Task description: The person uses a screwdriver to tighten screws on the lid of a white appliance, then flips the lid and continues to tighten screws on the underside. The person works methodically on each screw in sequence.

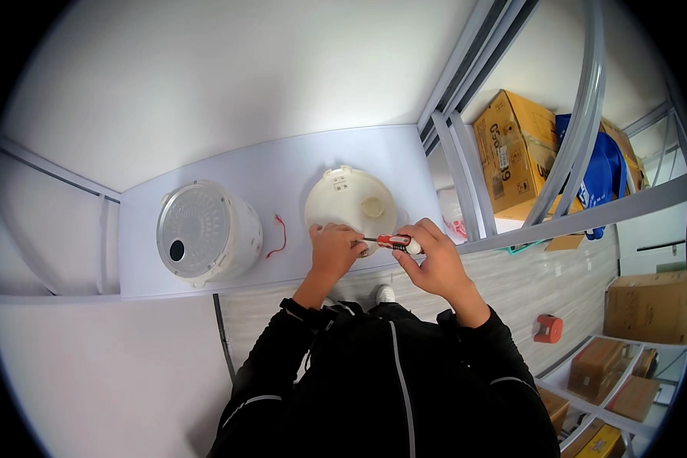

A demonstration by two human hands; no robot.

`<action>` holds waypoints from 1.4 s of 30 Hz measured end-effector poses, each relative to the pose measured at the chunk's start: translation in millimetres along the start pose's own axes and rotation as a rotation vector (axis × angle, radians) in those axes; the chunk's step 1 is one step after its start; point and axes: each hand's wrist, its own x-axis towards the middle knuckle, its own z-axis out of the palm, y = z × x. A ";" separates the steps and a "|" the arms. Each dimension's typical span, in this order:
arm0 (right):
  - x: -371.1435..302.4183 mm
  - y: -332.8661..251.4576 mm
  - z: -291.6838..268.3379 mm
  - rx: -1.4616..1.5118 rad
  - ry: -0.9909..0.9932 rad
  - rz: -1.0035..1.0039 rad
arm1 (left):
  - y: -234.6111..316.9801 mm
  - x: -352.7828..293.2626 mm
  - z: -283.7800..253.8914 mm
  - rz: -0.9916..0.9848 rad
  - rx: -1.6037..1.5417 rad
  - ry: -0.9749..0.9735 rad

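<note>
A cream-coloured round plastic cover point(325, 200), hollow side up with a raised ring inside, lies on the white table. My left hand point(333, 250) is closed at its near left rim, fingertips beside the screwdriver's shaft. My right hand point(438, 263) grips a screwdriver point(395, 242) with a red and black handle, held nearly level over the cover's near edge. Its shaft points left toward my left fingers. What its tip touches is too small to make out. My left fingertips are partly hidden.
To the left stands a round white appliance body point(244, 237) with a silvery perforated disc point(198, 221). A thin red wire point(282, 235) lies between it and the cover. Grey frame posts point(462, 175) rise at the right; beyond are cardboard boxes point(507, 160) and a red stool point(548, 329).
</note>
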 end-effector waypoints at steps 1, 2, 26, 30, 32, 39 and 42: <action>-0.1 -0.8 0.2 0.004 -0.003 0.010 | -0.5 -0.4 0.5 0.001 0.000 0.005; -0.2 -1.0 -0.1 0.007 -0.004 0.022 | 0.9 0.4 -0.5 0.005 -0.001 0.007; 39.5 -16.2 -0.3 -0.427 -0.198 0.001 | 10.3 3.1 0.3 -0.052 -0.051 -0.059; 44.0 -22.0 1.7 -0.471 -0.155 0.032 | 12.5 4.3 -1.6 -0.069 -0.034 -0.090; 44.8 -28.6 0.5 -0.423 0.012 -0.148 | 11.3 3.0 0.3 -0.068 -0.053 -0.061; 45.4 -23.8 8.7 -0.388 -0.134 -0.014 | 10.9 3.2 4.6 -0.069 -0.045 -0.053; 46.5 -27.6 10.5 -0.524 -0.229 0.149 | 11.1 3.2 4.2 -0.069 -0.041 -0.056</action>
